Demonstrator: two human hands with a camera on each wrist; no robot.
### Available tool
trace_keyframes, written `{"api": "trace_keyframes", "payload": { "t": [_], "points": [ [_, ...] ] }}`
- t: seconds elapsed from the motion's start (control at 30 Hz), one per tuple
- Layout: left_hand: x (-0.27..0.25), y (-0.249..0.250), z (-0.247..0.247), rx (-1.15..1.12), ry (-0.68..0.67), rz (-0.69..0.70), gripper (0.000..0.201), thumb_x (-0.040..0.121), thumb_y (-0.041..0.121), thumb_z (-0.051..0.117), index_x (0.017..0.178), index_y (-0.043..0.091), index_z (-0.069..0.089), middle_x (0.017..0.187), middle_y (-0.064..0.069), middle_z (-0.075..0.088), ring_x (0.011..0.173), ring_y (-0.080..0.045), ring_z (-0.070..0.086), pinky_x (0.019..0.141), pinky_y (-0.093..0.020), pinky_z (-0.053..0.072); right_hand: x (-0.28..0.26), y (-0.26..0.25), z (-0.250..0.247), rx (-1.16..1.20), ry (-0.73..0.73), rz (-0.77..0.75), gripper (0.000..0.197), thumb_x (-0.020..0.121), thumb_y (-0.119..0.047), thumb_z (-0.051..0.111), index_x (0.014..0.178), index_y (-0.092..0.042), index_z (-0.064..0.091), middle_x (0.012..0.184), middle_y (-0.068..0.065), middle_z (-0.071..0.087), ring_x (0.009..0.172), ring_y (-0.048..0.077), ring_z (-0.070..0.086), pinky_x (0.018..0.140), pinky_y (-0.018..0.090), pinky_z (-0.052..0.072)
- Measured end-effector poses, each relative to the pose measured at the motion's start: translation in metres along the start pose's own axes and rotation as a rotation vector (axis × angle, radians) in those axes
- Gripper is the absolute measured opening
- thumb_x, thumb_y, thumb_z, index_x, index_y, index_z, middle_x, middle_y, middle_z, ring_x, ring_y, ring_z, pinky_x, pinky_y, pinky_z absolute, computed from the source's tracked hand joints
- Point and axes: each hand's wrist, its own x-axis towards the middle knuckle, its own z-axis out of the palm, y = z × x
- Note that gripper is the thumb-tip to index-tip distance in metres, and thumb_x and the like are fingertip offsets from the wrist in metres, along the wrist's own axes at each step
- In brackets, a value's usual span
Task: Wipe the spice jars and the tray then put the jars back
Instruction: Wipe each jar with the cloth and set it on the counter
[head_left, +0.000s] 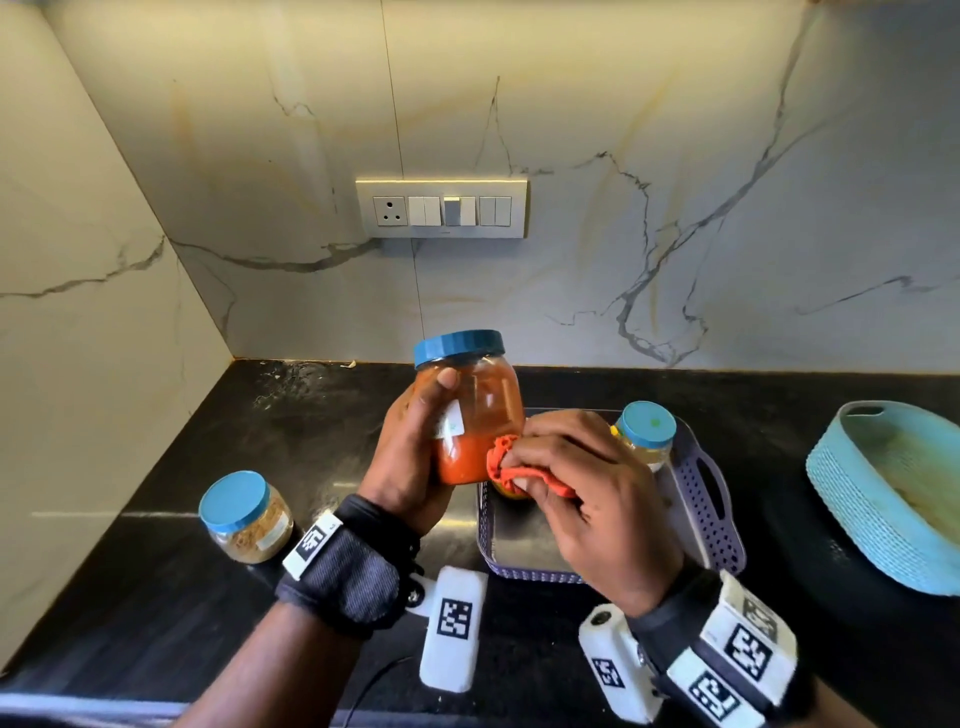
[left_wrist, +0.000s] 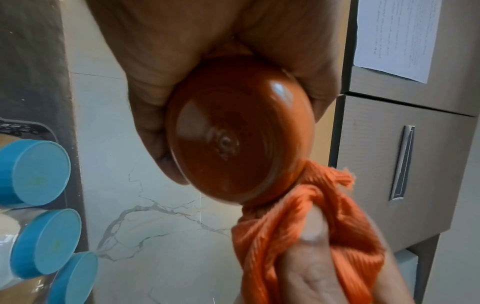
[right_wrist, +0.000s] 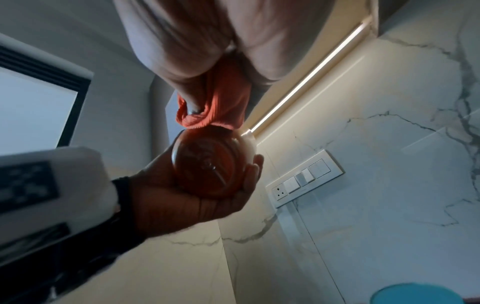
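My left hand (head_left: 415, 452) grips a clear jar of red spice (head_left: 478, 415) with a blue lid, held upright above the black counter. Its round base (left_wrist: 239, 135) fills the left wrist view. My right hand (head_left: 582, 478) holds a bunched orange cloth (head_left: 506, 465) against the jar's lower right side (right_wrist: 207, 168). The cloth (left_wrist: 306, 232) is pinched under the thumb and shows again in the right wrist view as the orange cloth (right_wrist: 221, 102). A purple perforated tray (head_left: 719, 514) lies behind my hands with a blue-lidded jar (head_left: 647, 434) in it. Another jar (head_left: 247, 517) stands on the counter at the left.
A light blue woven basket (head_left: 852, 499) sits at the right of the counter. A switch plate (head_left: 441, 208) is on the marble wall behind. Several blue lids (left_wrist: 39, 172) show at the left edge of the left wrist view.
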Motion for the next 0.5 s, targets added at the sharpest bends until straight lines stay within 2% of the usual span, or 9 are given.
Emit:
{"api": "trace_keyframes", "payload": {
  "t": [0.07,0.13,0.2,0.3,0.33,0.43,0.5],
  "points": [
    [-0.002,-0.001,0.001,-0.002,-0.021,-0.009,0.084,0.065,0.057,0.087,0.128,0.006,0.066,0.118,-0.025,0.065,0.104,-0.035,0.064,0.084,-0.048,0.057,0.005,0.003,-0.003,0.007,0.016,-0.002,0.009,0.087,-0.003,0.069,0.095,-0.006,0.073,0.104,0.003,0.066,0.098,0.018,0.063,0.086,0.030,0.052],
    [-0.004,-0.004,0.004,0.005,-0.044,-0.008,0.089,0.068,0.056,0.086,0.134,0.002,0.060,0.126,-0.031,0.063,0.110,-0.039,0.063,0.090,-0.055,0.055,0.023,0.008,-0.006,0.061,0.083,0.071,0.012,0.085,0.003,0.071,0.092,-0.006,0.071,0.099,0.002,0.066,0.096,0.016,0.063,0.086,0.027,0.051],
    [-0.006,-0.006,0.008,0.018,-0.045,0.001,0.088,0.070,0.054,0.085,0.134,0.000,0.059,0.125,-0.028,0.065,0.109,-0.037,0.065,0.090,-0.054,0.056,0.042,0.016,-0.007,0.163,0.153,0.162,0.015,0.085,0.003,0.070,0.095,-0.008,0.070,0.098,0.002,0.067,0.097,0.014,0.065,0.087,0.026,0.051],
    [-0.008,-0.005,0.006,0.021,-0.042,0.004,0.076,0.068,0.051,0.087,0.127,0.007,0.066,0.120,-0.024,0.069,0.106,-0.037,0.068,0.087,-0.053,0.058,0.052,0.019,-0.006,0.274,0.163,0.249,0.017,0.088,0.001,0.067,0.101,-0.011,0.069,0.102,0.002,0.070,0.101,0.017,0.067,0.090,0.039,0.056],
    [-0.009,-0.004,0.004,0.022,-0.048,0.012,0.078,0.067,0.053,0.087,0.127,0.008,0.066,0.122,-0.026,0.068,0.108,-0.038,0.068,0.087,-0.053,0.058,0.048,0.016,-0.005,0.274,0.146,0.253,0.017,0.088,0.001,0.067,0.100,-0.010,0.068,0.103,0.002,0.070,0.101,0.016,0.067,0.089,0.041,0.056],
    [-0.012,-0.001,-0.004,0.009,-0.046,0.019,0.087,0.067,0.056,0.087,0.131,0.004,0.063,0.129,-0.032,0.062,0.111,-0.041,0.065,0.089,-0.056,0.056,0.023,-0.002,-0.003,0.187,0.088,0.172,0.014,0.086,0.003,0.071,0.096,-0.007,0.070,0.101,-0.001,0.067,0.099,0.012,0.064,0.086,0.031,0.054],
    [-0.013,0.001,-0.009,0.011,-0.035,0.000,0.095,0.063,0.058,0.089,0.134,0.002,0.059,0.128,-0.032,0.062,0.108,-0.040,0.065,0.088,-0.054,0.057,0.004,-0.011,0.001,0.131,0.066,0.107,0.012,0.086,0.001,0.071,0.095,-0.007,0.072,0.101,-0.003,0.066,0.100,0.009,0.062,0.088,0.024,0.051]
  ]
}}
